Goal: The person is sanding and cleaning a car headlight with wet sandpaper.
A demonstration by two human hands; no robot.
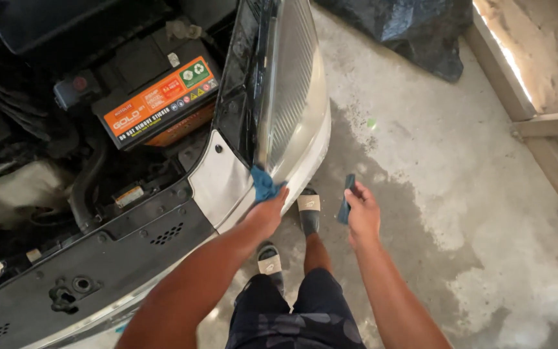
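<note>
Left hand (267, 213) fingers pinch a crumpled blue cloth (263, 183) against the lower edge of the ribbed, cloudy headlight (289, 84) at frame centre, while right hand (361, 216) fingers close around a slim dark-blue strip (345, 199) above the wet concrete floor (434, 194).

Orange rectangular label (163, 98) atop battery (130, 77)

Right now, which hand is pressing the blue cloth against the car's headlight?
The left hand presses the blue cloth at the headlight's lower edge. The right hand is off the car, holding a small dark object.
</note>
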